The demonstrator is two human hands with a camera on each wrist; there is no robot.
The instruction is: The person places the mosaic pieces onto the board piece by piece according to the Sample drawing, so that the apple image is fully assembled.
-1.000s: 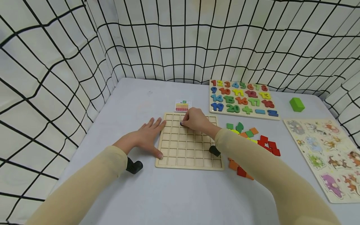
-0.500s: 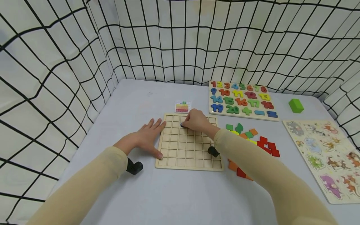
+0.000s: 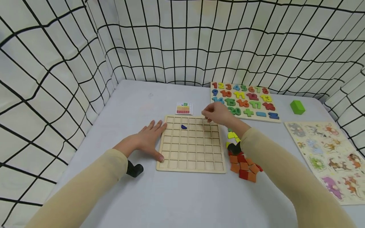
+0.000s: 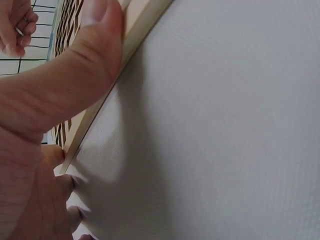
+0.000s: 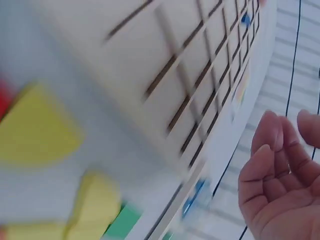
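Left hand [image 3: 146, 140] splayed at edge of grid board [image 3: 191, 148]; right hand [image 3: 219, 113] (loose, seemingly empty) near bare cells [image 3: 207, 127].

The piece [image 3: 183, 127] is dark blue, the gridded board [image 3: 191, 148] pale beige, the block [image 3: 297, 107] bright green.

Cream sleeves [image 3: 85, 183], black wrist cameras [image 3: 135, 169]

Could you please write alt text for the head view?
A person's left grip rests against a gridded wooden board bearing one blue piece, while the right grip hovers near its far right corner. Colored tiles lie to the board's right, a number puzzle farther back.
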